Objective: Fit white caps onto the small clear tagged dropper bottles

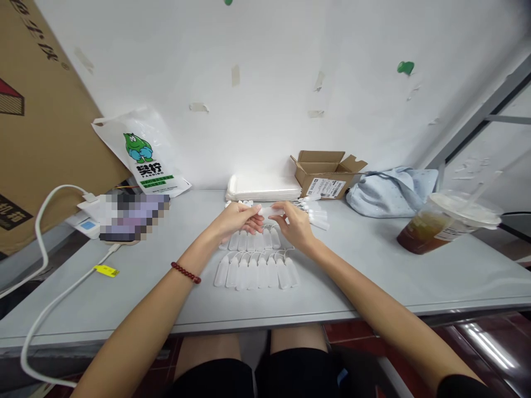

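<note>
Above the middle of the table, my left hand [237, 216] and my right hand [297, 225] are pinching opposite ends of a small translucent white plastic piece [270, 211]. Its exact kind cannot be made out. Just below my hands lie two rows of similar elongated pieces, a front row [258, 274] and a back row [254, 241], each piece with a thin white cord at its top. My fingers partly cover the back row. More white pieces [318, 215] lie in a cluster beyond my right hand.
A stack of white trays [265, 189] and an open cardboard box [326, 174] stand against the wall. To the right are a light blue cloth bag [388, 192] and a drink cup [440, 224]. A phone [135, 218] with a white cable [68, 296] and a plastic bag [145, 152] are left.
</note>
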Demonstrator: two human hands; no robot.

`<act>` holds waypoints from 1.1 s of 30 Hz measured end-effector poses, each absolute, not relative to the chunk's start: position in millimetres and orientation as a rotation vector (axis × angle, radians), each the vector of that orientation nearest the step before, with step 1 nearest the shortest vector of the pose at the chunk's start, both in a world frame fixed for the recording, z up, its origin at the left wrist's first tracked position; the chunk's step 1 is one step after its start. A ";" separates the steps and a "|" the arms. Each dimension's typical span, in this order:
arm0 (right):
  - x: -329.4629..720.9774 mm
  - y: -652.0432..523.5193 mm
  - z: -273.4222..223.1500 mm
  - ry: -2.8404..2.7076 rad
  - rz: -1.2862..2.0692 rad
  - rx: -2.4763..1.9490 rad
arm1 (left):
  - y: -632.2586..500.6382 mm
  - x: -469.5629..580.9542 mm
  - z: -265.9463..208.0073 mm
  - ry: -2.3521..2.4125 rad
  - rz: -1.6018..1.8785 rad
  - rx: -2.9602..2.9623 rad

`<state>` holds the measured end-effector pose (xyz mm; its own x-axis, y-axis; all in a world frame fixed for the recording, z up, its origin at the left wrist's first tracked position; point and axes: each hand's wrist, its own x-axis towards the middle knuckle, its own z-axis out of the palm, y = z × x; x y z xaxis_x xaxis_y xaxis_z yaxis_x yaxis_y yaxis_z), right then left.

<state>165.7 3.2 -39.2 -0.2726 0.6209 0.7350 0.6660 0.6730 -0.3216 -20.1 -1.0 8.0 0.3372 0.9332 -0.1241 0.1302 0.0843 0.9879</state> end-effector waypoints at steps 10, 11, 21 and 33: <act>166.8 2.8 -37.3 -1.899 0.087 -1.087 | -4.3 -14.6 3.7 1.085 0.956 1.806; 166.8 2.5 -36.4 -1.895 0.109 -1.092 | -5.4 -13.7 4.1 1.099 0.969 1.840; 165.6 2.0 -37.5 -1.947 0.059 -1.000 | -2.2 -18.9 7.1 1.086 0.917 1.816; 166.1 -9.9 -25.2 -1.921 0.241 -1.005 | -11.3 -22.3 13.9 1.053 0.913 2.076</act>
